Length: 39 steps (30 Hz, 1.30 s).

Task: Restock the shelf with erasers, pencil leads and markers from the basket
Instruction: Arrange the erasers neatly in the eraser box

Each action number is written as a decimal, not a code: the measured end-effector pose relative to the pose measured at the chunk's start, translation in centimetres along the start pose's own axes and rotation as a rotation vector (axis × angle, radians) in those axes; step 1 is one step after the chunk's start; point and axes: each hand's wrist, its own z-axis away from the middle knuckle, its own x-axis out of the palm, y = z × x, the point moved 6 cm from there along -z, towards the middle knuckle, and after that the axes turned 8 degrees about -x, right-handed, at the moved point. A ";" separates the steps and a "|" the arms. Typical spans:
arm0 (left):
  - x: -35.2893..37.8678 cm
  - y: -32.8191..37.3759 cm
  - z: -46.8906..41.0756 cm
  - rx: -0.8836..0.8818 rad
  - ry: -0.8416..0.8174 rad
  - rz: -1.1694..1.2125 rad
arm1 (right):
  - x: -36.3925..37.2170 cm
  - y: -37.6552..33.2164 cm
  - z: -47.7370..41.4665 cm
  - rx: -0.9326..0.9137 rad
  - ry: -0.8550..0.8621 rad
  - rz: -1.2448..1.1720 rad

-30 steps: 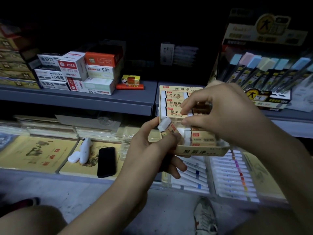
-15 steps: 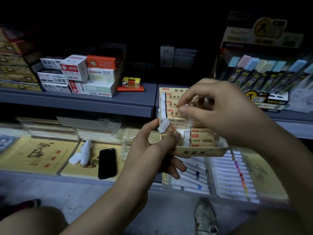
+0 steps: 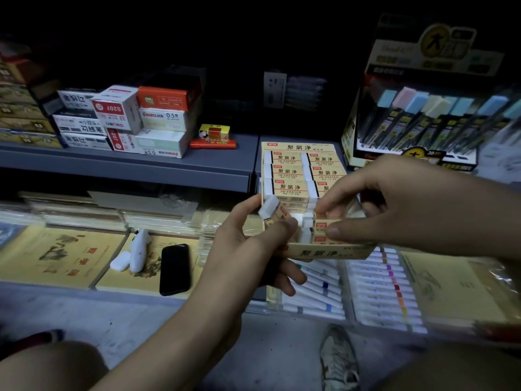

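A yellow eraser box [image 3: 324, 253] filled with rows of sleeved erasers juts out from the grey shelf [image 3: 169, 167] edge. My left hand [image 3: 248, 249] is at the box's left front corner, pinching a loose white eraser [image 3: 270, 208] between thumb and forefinger; its other fingers curl under the box. My right hand [image 3: 400, 201] reaches in from the right, thumb and forefinger closed on an eraser [image 3: 321, 223] in the box's front row. A pencil lead display [image 3: 423, 122] stands at the shelf's right. White markers [image 3: 377, 289] lie in trays on the lower shelf.
Stacked small boxes [image 3: 127, 119] sit on the shelf's left. On yellow booklets below lie a black phone [image 3: 174, 269] and a white device [image 3: 138, 249]. A shoe [image 3: 338, 359] rests on the grey floor under the box.
My right hand lifted toward the box's back rows, then came down to the front row and closed on an eraser. My left hand has stayed put with its eraser.
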 end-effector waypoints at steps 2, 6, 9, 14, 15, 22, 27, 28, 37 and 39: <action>0.0 0.1 0.0 0.003 0.005 0.000 | 0.2 0.0 0.0 -0.010 -0.015 0.004; 0.0 0.1 0.0 0.009 0.011 -0.003 | 0.3 -0.1 -0.3 -0.050 0.013 0.000; 0.0 0.1 -0.1 0.007 0.013 -0.001 | 0.0 0.2 -0.6 -0.090 0.034 -0.061; 0.0 0.2 -0.1 0.002 0.004 0.005 | -2.5 1.0 -0.5 -0.160 0.327 -0.220; 0.1 0.2 -0.1 0.005 0.004 0.004 | -2.9 1.1 -0.5 -0.179 0.409 -0.166; 0.1 0.3 -0.1 0.010 0.010 -0.006 | -2.3 1.5 -2.8 -0.185 0.577 0.394; 0.1 0.1 -0.1 0.016 0.006 -0.009 | -1.7 0.9 -2.7 -0.220 0.501 0.328; 0.0 0.1 -0.1 0.016 0.004 -0.010 | -1.7 0.7 -2.5 -0.213 0.498 0.329; -0.2 0.0 -0.3 0.010 0.026 -0.030 | -0.7 0.2 -0.4 0.030 0.177 0.278; -0.2 0.0 -0.3 0.010 0.032 -0.037 | -0.1 0.7 -0.6 0.103 0.124 0.265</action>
